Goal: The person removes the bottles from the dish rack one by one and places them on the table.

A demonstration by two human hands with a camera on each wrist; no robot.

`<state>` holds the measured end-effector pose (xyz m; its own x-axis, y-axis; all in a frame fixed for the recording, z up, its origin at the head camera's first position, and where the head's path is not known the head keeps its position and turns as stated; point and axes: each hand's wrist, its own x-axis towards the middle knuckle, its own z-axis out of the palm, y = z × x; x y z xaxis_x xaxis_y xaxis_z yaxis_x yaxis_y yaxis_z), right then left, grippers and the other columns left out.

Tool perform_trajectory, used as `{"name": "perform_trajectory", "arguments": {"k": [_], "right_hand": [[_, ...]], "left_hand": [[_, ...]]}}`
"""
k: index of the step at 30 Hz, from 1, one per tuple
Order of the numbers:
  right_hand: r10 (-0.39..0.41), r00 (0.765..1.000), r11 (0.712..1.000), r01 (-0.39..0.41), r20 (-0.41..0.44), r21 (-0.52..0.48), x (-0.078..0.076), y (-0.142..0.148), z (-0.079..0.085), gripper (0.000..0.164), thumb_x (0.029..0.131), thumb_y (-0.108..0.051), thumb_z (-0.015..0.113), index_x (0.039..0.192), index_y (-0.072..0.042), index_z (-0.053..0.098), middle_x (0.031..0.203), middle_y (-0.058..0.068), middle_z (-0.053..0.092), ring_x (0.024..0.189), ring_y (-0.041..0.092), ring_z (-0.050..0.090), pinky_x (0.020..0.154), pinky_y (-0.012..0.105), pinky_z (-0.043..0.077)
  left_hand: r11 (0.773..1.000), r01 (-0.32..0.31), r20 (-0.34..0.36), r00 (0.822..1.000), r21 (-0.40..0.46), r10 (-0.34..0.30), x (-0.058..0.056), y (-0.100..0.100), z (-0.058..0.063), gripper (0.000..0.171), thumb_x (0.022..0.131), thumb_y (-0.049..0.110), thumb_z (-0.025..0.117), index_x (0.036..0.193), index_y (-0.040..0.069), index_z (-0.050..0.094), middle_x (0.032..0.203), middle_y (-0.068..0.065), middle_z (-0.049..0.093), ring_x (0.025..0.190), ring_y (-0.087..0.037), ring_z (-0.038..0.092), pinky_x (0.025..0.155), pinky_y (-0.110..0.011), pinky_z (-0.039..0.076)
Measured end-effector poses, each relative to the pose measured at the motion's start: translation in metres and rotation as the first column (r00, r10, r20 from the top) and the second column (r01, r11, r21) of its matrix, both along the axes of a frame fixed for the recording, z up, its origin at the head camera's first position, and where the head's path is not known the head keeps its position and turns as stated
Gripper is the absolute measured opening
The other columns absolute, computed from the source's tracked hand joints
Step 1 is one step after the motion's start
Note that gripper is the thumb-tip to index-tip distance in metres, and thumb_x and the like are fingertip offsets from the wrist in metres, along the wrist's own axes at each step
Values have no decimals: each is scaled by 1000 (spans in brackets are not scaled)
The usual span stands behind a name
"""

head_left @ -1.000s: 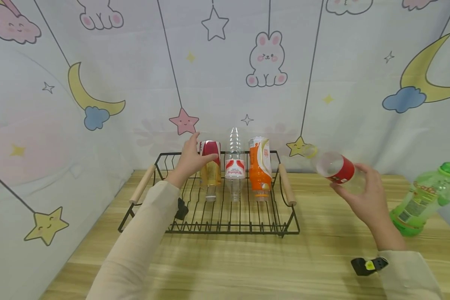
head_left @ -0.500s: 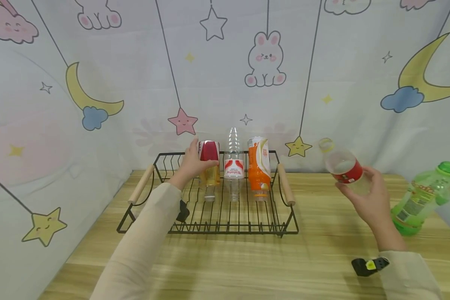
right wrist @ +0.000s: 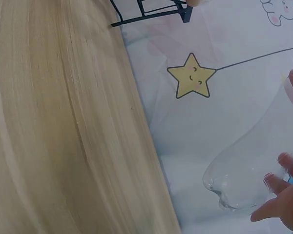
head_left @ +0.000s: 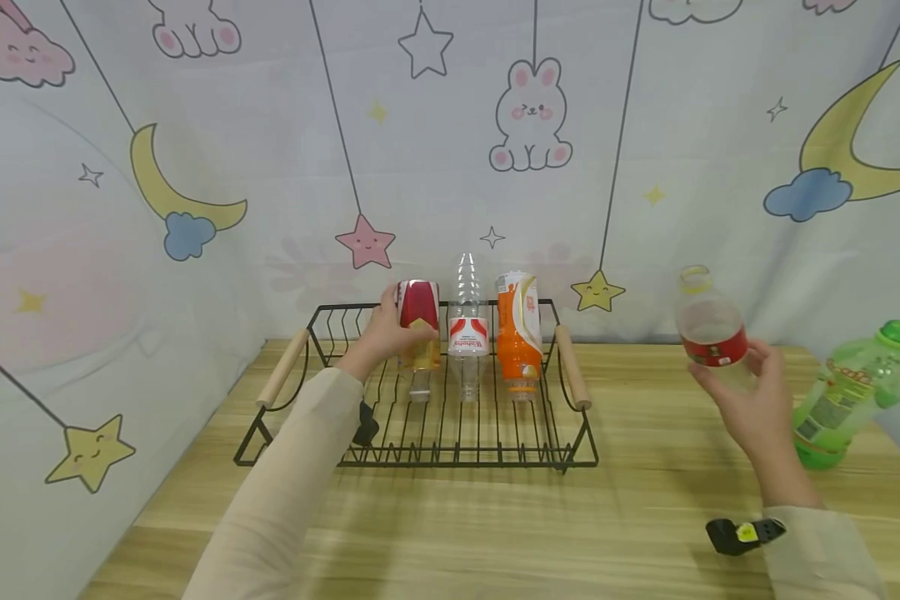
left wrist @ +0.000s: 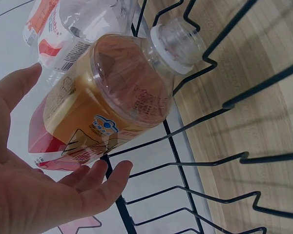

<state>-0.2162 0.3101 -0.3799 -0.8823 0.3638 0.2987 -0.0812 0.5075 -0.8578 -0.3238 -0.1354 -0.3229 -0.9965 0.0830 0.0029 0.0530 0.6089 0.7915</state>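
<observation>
My right hand (head_left: 753, 408) grips a clear plastic bottle (head_left: 712, 325) with a red label, near its base, above the table at the right. The bottle's neck, with a yellow ring, points up and away. In the right wrist view the clear base of this bottle (right wrist: 244, 180) shows beside the fingers. My left hand (head_left: 390, 333) is spread around an upside-down bottle (head_left: 420, 325) with a red and gold label in the black wire rack (head_left: 457, 456). In the left wrist view my thumb and fingers are loosely apart around that drink bottle (left wrist: 112, 87), its capless neck towards the rack wires.
Beside it in the rack stand a clear bottle (head_left: 468, 337) with a red-white label and an orange-white bottle (head_left: 520, 325), both neck down. The rack has wooden handles (head_left: 572, 367). A green-capped bottle (head_left: 843, 400) stands on the wooden table at the right, near the printed cloth wall.
My right hand has moved right with the clear bottle, and its neck has swung from pointing left to more upright. My left hand has stayed at the red and gold bottle.
</observation>
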Motion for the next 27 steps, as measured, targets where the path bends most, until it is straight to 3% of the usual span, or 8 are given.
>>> {"name": "perform_trajectory", "arguments": {"k": [14, 19, 27], "right_hand": [[-52, 990, 983, 75, 134, -167, 4, 10, -13, 87, 91, -44, 61, 153, -12, 7, 157, 22, 14, 143, 41, 16, 109, 65, 21], [-68, 988, 976, 95, 141, -196, 6, 13, -18, 86, 91, -44, 61, 153, -15, 8, 158, 20, 14, 144, 40, 17, 110, 63, 22], [-100, 981, 968, 135, 168, -213, 3, 18, -26, 87, 91, -44, 60, 152, -14, 7, 158, 21, 14, 144, 39, 17, 113, 59, 20]], "left_hand": [[1000, -4, 37, 999, -1, 4, -6, -4, -12, 113, 80, 32, 78, 153, 12, -6, 150, -24, 24, 131, -38, 35, 107, -54, 36], [1000, 3, 55, 998, 19, -4, -4, -5, -13, 112, 81, 32, 76, 153, 13, -8, 148, -23, 26, 129, -38, 38, 106, -54, 38], [1000, 19, 91, 996, 17, -20, -3, -6, -17, 112, 83, 35, 75, 153, 17, -11, 142, -21, 38, 118, -37, 47, 88, -50, 51]]}}
